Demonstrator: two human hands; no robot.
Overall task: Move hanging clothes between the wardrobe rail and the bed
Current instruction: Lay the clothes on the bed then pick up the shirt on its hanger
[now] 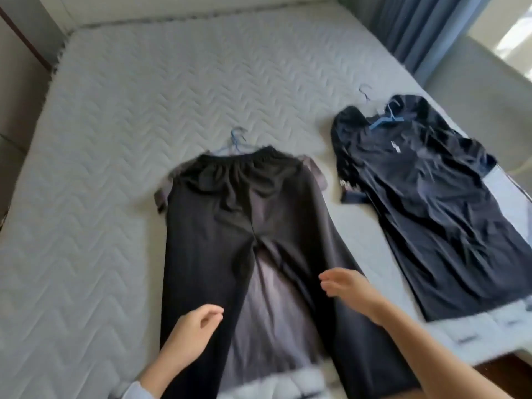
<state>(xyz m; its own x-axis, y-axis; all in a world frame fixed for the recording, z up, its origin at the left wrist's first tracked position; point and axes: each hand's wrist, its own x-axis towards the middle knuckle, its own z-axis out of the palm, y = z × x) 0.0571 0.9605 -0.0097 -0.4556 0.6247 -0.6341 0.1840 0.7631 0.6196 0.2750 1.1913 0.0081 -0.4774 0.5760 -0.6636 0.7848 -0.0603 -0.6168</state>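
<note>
two empty, loosely curled hands, my left hand [192, 326] and right hand [349, 286], hover over the black trousers [230, 226] lying lengthwise on the bed [115, 110], hanger hook [237, 139] at the far end.

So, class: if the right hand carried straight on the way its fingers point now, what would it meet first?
The right hand points left, low over the black trousers. It would probably brush the trouser fabric first; if it clears that, the bare mattress beyond. Its height above the cloth is unclear.
</note>
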